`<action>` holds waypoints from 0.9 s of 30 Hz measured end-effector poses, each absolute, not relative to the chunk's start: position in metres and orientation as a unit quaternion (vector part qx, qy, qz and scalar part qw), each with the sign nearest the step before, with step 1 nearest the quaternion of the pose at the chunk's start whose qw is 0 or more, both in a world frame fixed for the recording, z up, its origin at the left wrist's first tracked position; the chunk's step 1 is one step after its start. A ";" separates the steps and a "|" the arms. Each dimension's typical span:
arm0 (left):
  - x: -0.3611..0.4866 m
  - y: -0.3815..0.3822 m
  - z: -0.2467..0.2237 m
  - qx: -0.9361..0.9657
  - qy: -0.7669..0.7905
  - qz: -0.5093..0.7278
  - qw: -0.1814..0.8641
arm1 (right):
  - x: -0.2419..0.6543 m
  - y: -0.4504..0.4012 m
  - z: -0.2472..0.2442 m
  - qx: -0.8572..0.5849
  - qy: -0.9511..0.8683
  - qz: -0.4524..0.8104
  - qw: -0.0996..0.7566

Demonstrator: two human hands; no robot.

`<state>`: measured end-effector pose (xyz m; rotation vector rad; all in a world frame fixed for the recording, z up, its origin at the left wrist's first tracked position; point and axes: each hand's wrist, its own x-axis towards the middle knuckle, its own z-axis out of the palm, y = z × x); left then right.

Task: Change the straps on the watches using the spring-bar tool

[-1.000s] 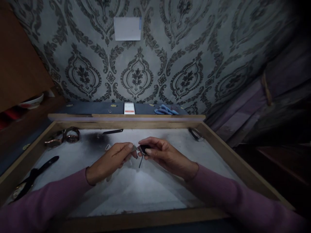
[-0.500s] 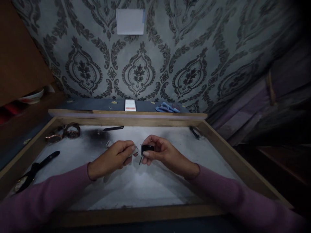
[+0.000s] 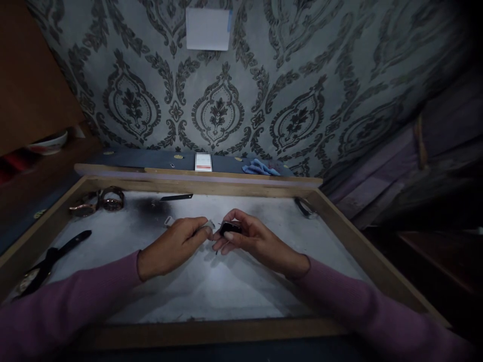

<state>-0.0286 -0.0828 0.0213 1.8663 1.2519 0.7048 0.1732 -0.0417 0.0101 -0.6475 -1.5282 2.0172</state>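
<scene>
My right hand (image 3: 260,244) pinches a smartwatch case (image 3: 229,228) between thumb and fingers, its dark glossy screen tilted upward. Below the case a thin dark piece sticks out by the fingertips, too small to name. Close on the left, my left hand (image 3: 175,249) is closed on a pale watch strap (image 3: 169,220). The strap's buckle end shows behind the knuckles, and its other end pokes out past the thumb toward the case. Fingertips of the two hands nearly meet; whether strap and case touch, I cannot tell.
A shallow wooden tray (image 3: 241,185) with a white base surrounds the hands. Two metal-band watches (image 3: 112,198), a dark-strapped watch (image 3: 49,264), a black blade-like strip (image 3: 176,197) and another watch (image 3: 305,207) lie inside. Beyond its rim are a phone (image 3: 203,162) and a blue cloth (image 3: 260,167).
The smartwatch case has tipped so its screen looks flatter. My left fingers have shifted on the strap, and its near end is now raised beside the case. The view has moved slightly.
</scene>
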 end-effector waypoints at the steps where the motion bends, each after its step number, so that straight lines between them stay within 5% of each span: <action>1: -0.029 -0.083 0.021 0.735 0.491 0.272 0.381 | 0.173 -0.042 0.010 -0.241 -0.564 0.746 0.257; 18: -0.028 -0.090 0.024 0.737 0.472 0.308 0.372 | 0.170 -0.044 0.002 -0.247 -0.553 0.753 0.258; 27: -0.026 -0.092 0.018 0.774 0.487 0.295 0.277 | 0.171 -0.048 0.005 -0.247 -0.591 0.723 0.259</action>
